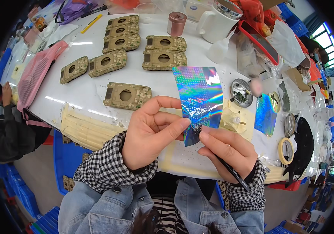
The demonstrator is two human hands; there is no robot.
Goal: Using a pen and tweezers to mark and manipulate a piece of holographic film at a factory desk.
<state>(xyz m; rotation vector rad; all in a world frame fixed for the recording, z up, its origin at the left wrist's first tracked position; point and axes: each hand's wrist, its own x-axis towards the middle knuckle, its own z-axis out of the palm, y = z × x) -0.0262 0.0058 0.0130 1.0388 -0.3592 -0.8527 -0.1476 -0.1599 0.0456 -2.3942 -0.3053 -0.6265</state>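
Between the thumb and fingers of my left hand (151, 130) is a shiny holographic sheet (200, 93), held up and curved above the table. Rows of small dots cover it, and its lower end is darker. My right hand (231, 150) is closed around a slim black stick-like tool (231, 170), its fingertips at the sheet's lower right edge. The tool's working tip is hidden or too small to make out. Just beyond my left hand lies a camouflage model tank hull (128, 95) with a round hole on top.
Several similar hulls (165, 60) stand farther back. On the right are a small round dish (241, 93) with dark green bits, another holographic sheet (266, 115), a tape roll (285, 151) and a red-edged phone (258, 42). A white mug (217, 25) stands behind; a pink mesh bag (42, 74) lies left.
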